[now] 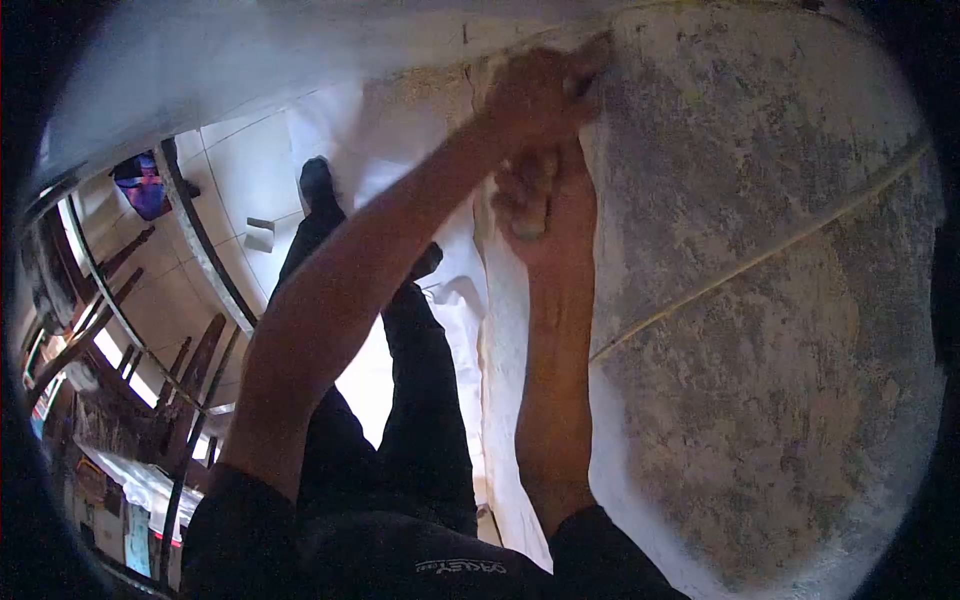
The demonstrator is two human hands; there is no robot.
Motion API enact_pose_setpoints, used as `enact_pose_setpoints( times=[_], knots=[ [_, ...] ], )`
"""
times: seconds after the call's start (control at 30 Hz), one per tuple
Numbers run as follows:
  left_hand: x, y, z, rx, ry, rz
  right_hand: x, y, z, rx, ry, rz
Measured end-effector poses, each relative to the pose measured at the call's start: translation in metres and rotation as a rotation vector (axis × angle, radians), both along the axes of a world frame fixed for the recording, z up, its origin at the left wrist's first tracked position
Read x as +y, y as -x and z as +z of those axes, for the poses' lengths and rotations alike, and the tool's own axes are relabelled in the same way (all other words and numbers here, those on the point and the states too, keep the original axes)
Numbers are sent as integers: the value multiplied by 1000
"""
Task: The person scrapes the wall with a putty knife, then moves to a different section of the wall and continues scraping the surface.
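My left hand [540, 95] is raised against the patchy grey wall [740, 180], its fingers closed. A dark, smeared shape shows at its fingertips, and I cannot make out what it is. Just below, my right hand [548, 200] is close to the left wrist, with curled fingers. Whatever it may hold is hidden. The left forearm crosses in front of the wall's edge, while the right forearm rises along a whitish strip of wall. Bare, scuffed patches cover much of the wall's surface.
A thin raised line [760, 258] runs diagonally across the wall. At the left stands a metal frame [205, 250] beside dark wooden furniture [120, 420]. White sheeting [458, 315] lies near my feet on the tiled floor [235, 150], with a purple and blue item [143, 187] farther off.
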State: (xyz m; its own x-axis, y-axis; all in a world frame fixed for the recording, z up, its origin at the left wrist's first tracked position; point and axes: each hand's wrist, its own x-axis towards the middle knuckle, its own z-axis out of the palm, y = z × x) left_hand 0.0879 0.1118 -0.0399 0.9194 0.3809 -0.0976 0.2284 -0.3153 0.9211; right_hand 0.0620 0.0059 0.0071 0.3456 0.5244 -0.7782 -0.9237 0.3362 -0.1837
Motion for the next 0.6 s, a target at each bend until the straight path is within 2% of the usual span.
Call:
enact_pose_setpoints(
  times=[0.1,0.17,0.23,0.3,0.37,0.4,0.43,0.5,0.57,0.6],
  knots=[
    [5,7,4,37,-47,-38,14,0,-12,-101,-126,76],
    [-4,21,19,64,-107,-69,3,21,11,-5,45,-16],
    [-22,33,26,-3,82,-14,-11,24,17,-36,46,1],
    [-19,20,12,-6,19,-17,-16,12,1,-129,22,97],
    [-7,7,9,-56,-116,86,5,0,2,-116,-28,62],
    [2,9,26,74,-48,44,14,-1,4,-96,-87,31],
    [3,15,21,77,-47,50,10,4,4,-94,-87,38],
    [0,35,1,-359,299,44,-7,18,11,-96,-257,54],
    [-17,76,-4,-268,1035,322,-24,39,30,-33,-202,33],
    [-22,97,-16,-134,1067,408,-32,51,39,34,-146,1]
  ],
)
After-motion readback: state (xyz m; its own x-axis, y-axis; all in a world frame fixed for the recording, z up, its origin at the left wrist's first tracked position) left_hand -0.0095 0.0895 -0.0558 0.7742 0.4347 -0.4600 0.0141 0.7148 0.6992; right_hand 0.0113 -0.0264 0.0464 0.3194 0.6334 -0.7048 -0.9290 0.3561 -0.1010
